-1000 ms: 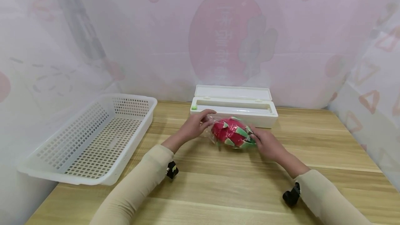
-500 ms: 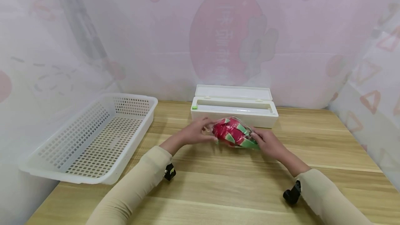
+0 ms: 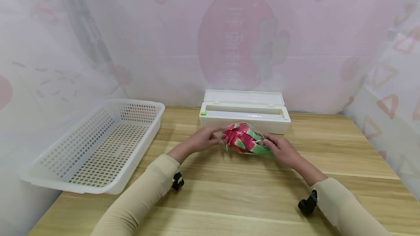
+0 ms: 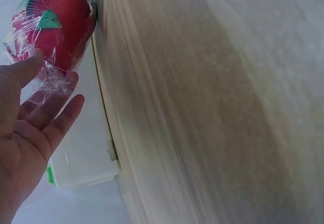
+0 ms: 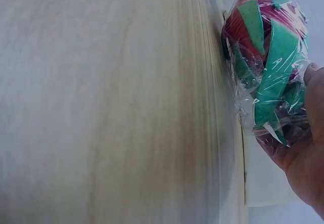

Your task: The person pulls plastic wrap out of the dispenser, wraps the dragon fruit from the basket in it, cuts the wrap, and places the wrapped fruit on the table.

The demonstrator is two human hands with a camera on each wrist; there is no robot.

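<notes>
A red dragon fruit with green scales lies between both hands, wrapped in clear plastic film. My left hand is at its left end, where the thumb and fingers pinch a bunched tail of film in the left wrist view. At the opposite end, my right hand grips the wrapped fruit with its thumb on top. In the right wrist view, loose film hangs around the green scales, and part of the right fingers is hidden behind it.
Right behind the fruit stands a white cling film dispenser, its lid raised and a green slider at its left end. A white perforated basket occupies the table's left side. A printed cloth closes off the back.
My left hand has come down from above the fruit's left end and now pinches the film there. The fruit has turned a little, showing more green; the right hand stays in place.
</notes>
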